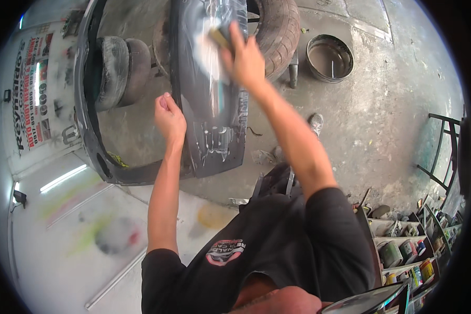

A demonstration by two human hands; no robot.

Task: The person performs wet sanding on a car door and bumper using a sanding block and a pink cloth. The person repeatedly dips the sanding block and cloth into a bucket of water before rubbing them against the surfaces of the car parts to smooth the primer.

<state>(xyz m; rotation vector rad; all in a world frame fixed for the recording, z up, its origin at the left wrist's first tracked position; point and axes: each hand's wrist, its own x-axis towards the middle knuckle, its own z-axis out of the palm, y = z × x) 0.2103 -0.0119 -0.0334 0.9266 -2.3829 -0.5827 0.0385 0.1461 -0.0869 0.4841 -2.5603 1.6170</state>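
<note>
A dark grey car door (199, 141) with an open window frame stretches away in front of me. Its outer panel is wet, with whitish smears and streaks. My right hand (247, 63), slightly blurred, presses a small yellowish and dark sanding block (221, 40) onto the whitened patch near the far part of the panel. The fingers cover much of the block. My left hand (170, 118) is curled into a fist beside the panel's left edge, thumb uppermost. Nothing shows in it, and I cannot tell whether it touches the edge.
Beyond the panel's right side lies a tyre (282, 39), with more tyres (114, 70) under the window frame. A dark round basin of murky water (329, 58) stands on the concrete floor. Shelves of cans (390, 254) are at lower right, a metal stand (442, 152) above them.
</note>
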